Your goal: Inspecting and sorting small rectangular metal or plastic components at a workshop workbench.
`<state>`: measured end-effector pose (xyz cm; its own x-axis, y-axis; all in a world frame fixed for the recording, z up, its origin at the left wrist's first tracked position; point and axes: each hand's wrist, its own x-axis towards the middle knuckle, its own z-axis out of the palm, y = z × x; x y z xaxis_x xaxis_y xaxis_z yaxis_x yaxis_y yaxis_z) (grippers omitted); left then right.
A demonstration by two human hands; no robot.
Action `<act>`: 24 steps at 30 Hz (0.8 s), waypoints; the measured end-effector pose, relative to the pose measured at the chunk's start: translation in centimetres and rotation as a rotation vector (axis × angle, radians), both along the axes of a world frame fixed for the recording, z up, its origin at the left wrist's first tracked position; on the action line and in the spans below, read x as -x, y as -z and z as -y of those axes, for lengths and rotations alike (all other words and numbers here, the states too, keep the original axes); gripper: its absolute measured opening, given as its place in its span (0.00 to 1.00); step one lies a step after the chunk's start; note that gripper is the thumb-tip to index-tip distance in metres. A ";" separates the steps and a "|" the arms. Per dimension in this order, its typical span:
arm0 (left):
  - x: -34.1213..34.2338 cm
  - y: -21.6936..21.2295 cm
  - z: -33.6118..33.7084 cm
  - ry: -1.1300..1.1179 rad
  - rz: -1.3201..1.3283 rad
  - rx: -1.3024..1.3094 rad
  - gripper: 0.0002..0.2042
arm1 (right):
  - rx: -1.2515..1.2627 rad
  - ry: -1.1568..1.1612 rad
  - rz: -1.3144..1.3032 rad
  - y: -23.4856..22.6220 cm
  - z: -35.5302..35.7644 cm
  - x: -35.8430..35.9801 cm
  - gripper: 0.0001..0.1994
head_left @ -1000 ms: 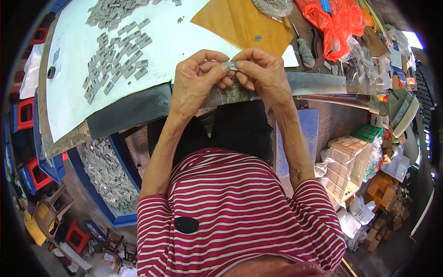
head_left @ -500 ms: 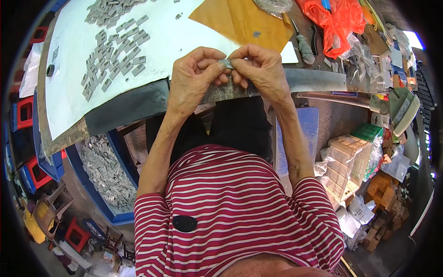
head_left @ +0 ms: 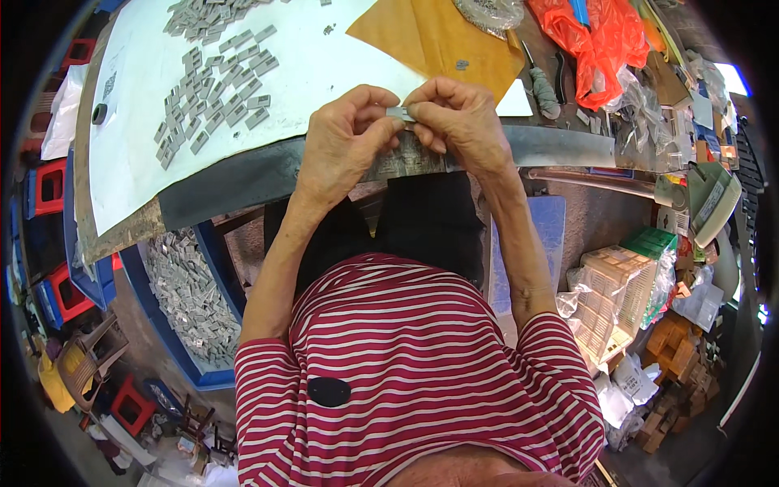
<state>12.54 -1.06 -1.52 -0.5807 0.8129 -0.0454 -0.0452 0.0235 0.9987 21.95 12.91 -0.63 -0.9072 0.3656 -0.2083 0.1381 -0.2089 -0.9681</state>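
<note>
Hands (head_left: 402,130) raised slightly, small grey piece (head_left: 399,114)

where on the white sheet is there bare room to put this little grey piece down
Bare white sheet lies between the scattered grey pieces and the brown paper, just ahead of the left hand. The sheet's near-left corner, below the pieces, is bare too. It is crowded right of the right hand, around the orange bag.

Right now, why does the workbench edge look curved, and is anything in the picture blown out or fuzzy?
In the head view the fisheye lens bows the workbench edge and leaves black corners. Daylight is even and shadows are soft. One bright patch at the upper right rim is washed out. The left hand, right hand and small grey piece between them look sharp; clutter near the rim is squeezed and hard to read.
</note>
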 end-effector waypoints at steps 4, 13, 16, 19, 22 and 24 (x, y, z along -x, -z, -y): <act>0.1 -0.1 0.2 -0.026 -0.052 0.026 0.08 | 0.031 -0.003 0.002 -0.2 0.0 0.2 0.05; 0.1 -0.3 0.6 -0.022 -0.123 0.080 0.10 | -0.047 -0.023 0.005 -0.3 0.2 0.4 0.05; 0.0 -0.4 0.6 -0.016 -0.199 0.091 0.10 | -0.089 -0.022 0.022 -0.3 0.2 0.4 0.05; 0.0 -0.7 0.6 -0.026 -0.293 0.133 0.09 | -0.092 -0.028 0.017 -0.2 0.0 0.4 0.05; 0.1 -0.7 0.7 -0.042 -0.424 0.140 0.09 | -0.069 -0.040 -0.009 0.1 0.0 0.4 0.06; 0.3 -0.7 0.8 -0.031 -0.456 0.136 0.09 | -0.052 -0.045 -0.023 0.1 -0.1 0.4 0.06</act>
